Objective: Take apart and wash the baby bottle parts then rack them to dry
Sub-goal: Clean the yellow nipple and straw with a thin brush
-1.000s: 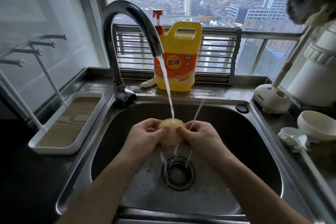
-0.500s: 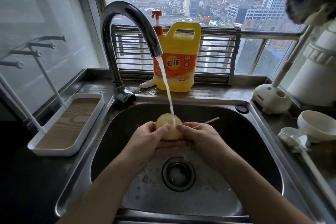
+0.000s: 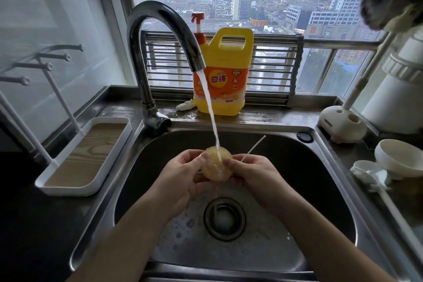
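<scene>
A round, translucent amber baby bottle part is held over the steel sink under the running tap stream. My left hand grips its left side and my right hand pinches its right side. A thin white straw pokes up and back from my right hand's fingers. Water strikes the top of the amber part and runs down toward the drain.
A white drying rack with pegs and a wood-look tray stands left of the sink. The curved faucet and a yellow detergent jug are behind the basin. On the right counter lie a white bowl-shaped part, a white brush and a brush stand.
Both hands raised the amber part slightly and turned it under the stream. The white straw swung from upright to slanting right, then back up a little.
</scene>
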